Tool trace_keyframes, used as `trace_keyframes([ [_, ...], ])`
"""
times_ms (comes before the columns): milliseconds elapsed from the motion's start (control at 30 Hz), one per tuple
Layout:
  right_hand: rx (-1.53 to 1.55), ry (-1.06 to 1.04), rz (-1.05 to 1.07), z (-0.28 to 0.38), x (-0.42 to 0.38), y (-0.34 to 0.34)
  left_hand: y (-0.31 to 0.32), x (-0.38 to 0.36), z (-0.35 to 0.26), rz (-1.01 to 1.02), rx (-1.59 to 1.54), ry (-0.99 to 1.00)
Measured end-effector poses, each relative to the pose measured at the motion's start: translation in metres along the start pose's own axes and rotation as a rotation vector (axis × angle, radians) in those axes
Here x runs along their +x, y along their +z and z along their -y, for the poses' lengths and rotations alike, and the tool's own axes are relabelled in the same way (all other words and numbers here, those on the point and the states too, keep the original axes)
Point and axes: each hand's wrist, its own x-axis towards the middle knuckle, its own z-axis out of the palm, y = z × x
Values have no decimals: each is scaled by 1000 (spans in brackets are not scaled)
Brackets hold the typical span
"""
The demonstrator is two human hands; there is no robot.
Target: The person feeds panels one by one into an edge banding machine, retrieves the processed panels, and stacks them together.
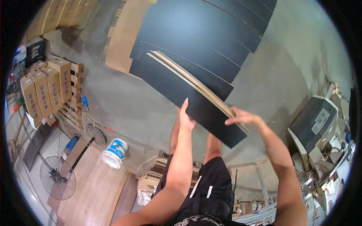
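Note:
A small stack of long black boards with pale edges is held tilted in front of me, its far end over the larger pile. My left hand grips the lower long edge near the middle, thumb on the black face and fingers hidden underneath. Toward the near right end, my right hand is closed over the pale upper edges, thumb against the front face and other fingers behind. Beyond them, wide black panels lie side by side on a brown cardboard sheet.
To the left, brown cartons stand on a wooden pallet. A white and blue bucket and a fan are at lower left. A dark case sits among clutter at right. Grey concrete floor surrounds the panels.

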Motion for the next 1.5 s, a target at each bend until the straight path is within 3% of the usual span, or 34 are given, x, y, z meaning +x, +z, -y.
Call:
trace_keyframes([
  [167,-66,-145,-53,33,-23,65,8,-50,-28,-116,11,55],
  [200,49,-213,-55,59,-44,76,2,-54,-33,-118,-29,57],
  [233,-24,-184,-136,40,-35,99,20,-76,-46,-176,1,117],
  [267,64,-226,-149,36,-36,119,42,-105,-61,-140,5,87],
  [300,120,-245,-91,61,-61,126,26,-105,-66,-144,47,78],
  [433,158,-283,-331,76,-115,197,2,-146,-97,-15,127,-46],
  [467,103,-264,-330,95,-143,204,27,-171,-106,20,181,-5],
  [633,214,-536,-737,151,-246,266,143,-282,-145,379,404,33],
  [700,396,-544,-843,180,-303,285,207,-339,-151,472,560,59],
  [767,601,-804,-763,183,-339,284,256,-375,-148,617,716,53],
  [833,527,-892,-1017,177,-353,276,308,-417,-126,770,856,51],
  [900,567,-923,-1090,176,-415,254,353,-446,-92,884,949,54],
  [933,692,-983,-1023,176,-451,234,379,-469,-73,907,1045,15],
  [1000,847,-1082,-1220,161,-492,215,411,-512,-19,925,1205,-9],
  [1033,876,-1109,-1502,146,-499,202,427,-521,7,931,1272,8],
  [1133,1024,-1189,-1668,78,-547,204,452,-539,102,911,1435,1],
  [1267,1340,-1257,-1755,0,-570,210,468,-549,220,986,1599,-259],
  [1367,1630,-1224,-1654,-55,-612,219,476,-585,313,954,1652,-471],
  [1400,1667,-1365,-1595,-71,-632,223,477,-594,333,927,1663,-547],
  [1500,1769,-1445,-1572,-115,-661,213,482,-597,384,974,1641,-550],
])
